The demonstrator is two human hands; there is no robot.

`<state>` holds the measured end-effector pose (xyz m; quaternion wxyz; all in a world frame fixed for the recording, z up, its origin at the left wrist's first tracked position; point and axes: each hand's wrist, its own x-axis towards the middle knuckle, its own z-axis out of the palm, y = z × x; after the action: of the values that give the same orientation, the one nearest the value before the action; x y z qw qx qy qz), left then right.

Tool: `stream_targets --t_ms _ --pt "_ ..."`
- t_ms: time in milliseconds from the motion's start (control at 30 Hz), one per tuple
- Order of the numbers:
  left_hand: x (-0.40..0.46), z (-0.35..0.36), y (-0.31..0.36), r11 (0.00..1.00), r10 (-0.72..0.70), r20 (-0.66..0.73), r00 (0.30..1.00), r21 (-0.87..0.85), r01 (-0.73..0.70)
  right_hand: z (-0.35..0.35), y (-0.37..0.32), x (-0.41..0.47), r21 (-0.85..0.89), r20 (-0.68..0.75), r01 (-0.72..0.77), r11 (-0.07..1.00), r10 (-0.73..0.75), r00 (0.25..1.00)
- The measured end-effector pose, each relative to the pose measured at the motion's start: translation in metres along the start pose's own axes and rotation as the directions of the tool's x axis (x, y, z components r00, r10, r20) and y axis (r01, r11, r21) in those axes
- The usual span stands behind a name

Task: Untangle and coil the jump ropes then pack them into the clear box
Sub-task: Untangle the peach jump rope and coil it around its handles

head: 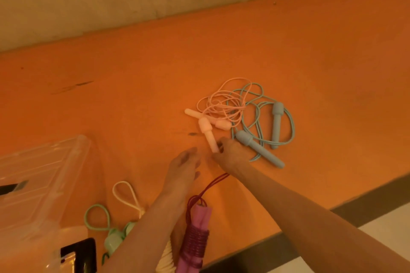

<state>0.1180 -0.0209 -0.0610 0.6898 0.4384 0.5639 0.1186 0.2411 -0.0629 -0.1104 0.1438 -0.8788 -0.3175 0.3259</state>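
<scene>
The pale pink jump rope with smooth plastic handles is lying just right of centre on the orange mat, its thin cord heaped in loose loops that are crossing the cord of a light blue jump rope with matching blue handles at its three o'clock. The right hand is reaching in from five o'clock and pinching the near end of one pink handle, fingers curled round its tip. The left hand, at nine o'clock of the right, is hovering above the mat with fingers straight and spread, holding nothing.

At six o'clock a purple jump rope already wound around its paired handles is lying finished, with a tail of maroon cord trailing up towards the right wrist. A cream rope and a mint green rope are resting at seven o'clock, partly hidden by the left forearm. The clear plastic box is sitting at eight o'clock, apparently still without ropes in it.

The risk, as I judge it, lies in the overlap: lifting the pink handle quickly could drag the blue loops along and tighten the crossing into a knot. The maroon tail near the wrist could also snag and pull the purple coil loose.
</scene>
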Motion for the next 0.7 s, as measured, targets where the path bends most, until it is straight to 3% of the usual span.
stream_targets --t_ms 100,200,267,367,433,533,600,700 --pt "0.000 -0.003 0.014 0.994 0.068 0.051 0.996 0.086 -0.072 -0.012 -0.016 -0.023 0.483 0.116 0.099 0.870 -0.175 0.978" --pt "0.007 -0.010 0.024 0.963 0.115 0.103 0.988 0.234 -0.136 -0.019 -0.021 -0.051 0.600 0.207 0.158 0.784 -0.342 0.917" --pt "0.008 -0.015 0.024 0.936 0.165 0.112 0.980 0.296 -0.192 -0.022 -0.016 -0.058 0.523 0.258 0.224 0.822 -0.403 0.878" --pt "0.000 -0.017 0.024 0.924 0.305 0.074 0.949 0.218 -0.314 -0.025 -0.013 -0.047 0.321 0.278 0.318 0.892 -0.410 0.869" --pt "-0.007 -0.017 0.030 0.900 0.409 0.015 0.913 0.157 -0.406 -0.021 -0.012 -0.031 -0.024 0.127 0.355 0.935 -0.349 0.928" --pt "-0.025 -0.017 0.045 0.844 0.531 0.020 0.847 0.082 -0.531 -0.015 -0.009 -0.008 -0.414 -0.037 0.285 0.865 -0.329 0.944" --pt "-0.038 -0.017 0.057 0.817 0.576 0.038 0.817 0.006 -0.577 -0.011 -0.007 0.007 -0.488 -0.008 0.249 0.836 -0.290 0.957" --pt "-0.047 -0.022 0.067 0.825 0.562 0.013 0.827 -0.079 -0.559 -0.008 -0.008 0.018 -0.563 -0.068 0.203 0.801 -0.289 0.955"
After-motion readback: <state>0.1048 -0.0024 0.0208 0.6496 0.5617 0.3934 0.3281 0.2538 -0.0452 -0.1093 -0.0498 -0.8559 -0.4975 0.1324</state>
